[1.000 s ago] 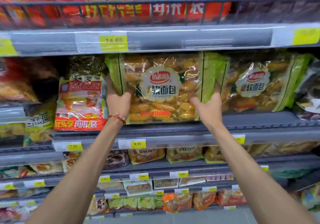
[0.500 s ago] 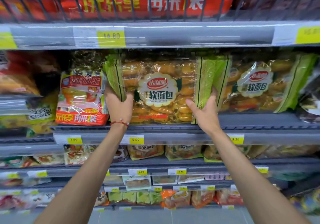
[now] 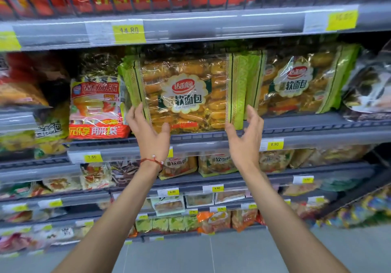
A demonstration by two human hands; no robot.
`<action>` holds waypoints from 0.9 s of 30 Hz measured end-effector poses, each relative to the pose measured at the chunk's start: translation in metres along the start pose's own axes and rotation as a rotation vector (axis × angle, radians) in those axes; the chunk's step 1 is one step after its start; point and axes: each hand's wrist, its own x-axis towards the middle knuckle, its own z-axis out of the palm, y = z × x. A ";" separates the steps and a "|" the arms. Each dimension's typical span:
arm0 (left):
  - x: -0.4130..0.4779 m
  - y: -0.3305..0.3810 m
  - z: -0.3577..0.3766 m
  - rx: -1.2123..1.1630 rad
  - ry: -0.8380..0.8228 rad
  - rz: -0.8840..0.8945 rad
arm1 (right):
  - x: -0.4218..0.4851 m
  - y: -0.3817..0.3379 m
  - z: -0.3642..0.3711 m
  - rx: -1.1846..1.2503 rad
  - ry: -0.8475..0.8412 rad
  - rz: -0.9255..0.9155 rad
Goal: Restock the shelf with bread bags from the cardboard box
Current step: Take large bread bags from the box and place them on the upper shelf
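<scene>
- Shelf (image 3: 317, 129): we log a grey store shelf, one level of several, its deck carrying packaged baked goods. More rows of packets stand on the levels above and below.
- Bread bag (image 3: 186, 95): the task's item, a clear bag with green ends and a cream label, filled with golden buns. It stands upright on the shelf deck, facing front, at the middle of the view.
- Second bread bag (image 3: 300, 84): we see the same pattern just to the right. It leans back, and its left end sits behind the first bag's right end.
- Red-and-clear bag (image 3: 97, 107): it stands upright on the same deck, just left of the bread bag.
- Left hand (image 3: 150, 135): it is open at the bread bag's lower left corner. The fingers lie along the green edge and the thumb rests on the front.
- Right hand (image 3: 245, 139): it is spread and loose, holding nothing. The thumb is at the bag's lower right corner and the fingers stand clear of it. The two hands are well apart, one at each end of the bag.
- Yellow price label (image 3: 274, 144): it sits on the shelf rail and reads 9.90.
- Red cord bracelet (image 3: 152, 161): it is worn on the left wrist.
</scene>
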 end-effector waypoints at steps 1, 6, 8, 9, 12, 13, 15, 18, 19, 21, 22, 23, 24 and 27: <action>-0.004 -0.003 -0.003 -0.020 -0.038 0.008 | -0.009 -0.002 -0.001 0.003 0.007 0.015; -0.023 -0.021 -0.024 -0.124 -0.299 0.020 | -0.067 -0.008 -0.002 0.015 0.058 0.101; -0.030 -0.034 -0.033 -0.150 -0.398 0.033 | -0.097 -0.006 0.003 0.006 0.106 0.119; -0.034 -0.041 -0.037 -0.150 -0.452 0.038 | -0.113 -0.005 0.006 -0.002 0.133 0.127; -0.051 -0.058 -0.053 -0.140 -0.619 0.029 | -0.166 -0.006 0.014 0.009 0.192 0.191; -0.059 -0.063 -0.059 -0.142 -0.678 0.037 | -0.183 -0.006 0.017 0.016 0.221 0.211; -0.076 -0.070 -0.072 -0.126 -0.791 0.072 | -0.218 -0.004 0.020 0.032 0.287 0.252; -0.109 -0.082 -0.086 -0.114 -0.963 0.094 | -0.278 -0.003 0.016 0.052 0.356 0.328; -0.122 -0.086 -0.088 -0.121 -1.016 0.095 | -0.300 -0.002 0.012 0.044 0.382 0.339; -0.152 -0.092 -0.093 -0.116 -1.111 0.084 | -0.342 0.000 0.001 0.027 0.435 0.385; -0.168 -0.092 -0.096 -0.108 -1.164 0.079 | -0.362 0.001 -0.004 0.015 0.465 0.420; -0.185 -0.096 -0.098 -0.110 -1.219 0.082 | -0.381 0.002 -0.010 0.007 0.495 0.458; -0.202 -0.097 -0.101 -0.107 -1.279 0.093 | -0.401 0.003 -0.016 -0.003 0.525 0.495; -0.258 -0.107 -0.108 -0.087 -1.403 0.123 | -0.464 0.007 -0.035 -0.019 0.596 0.548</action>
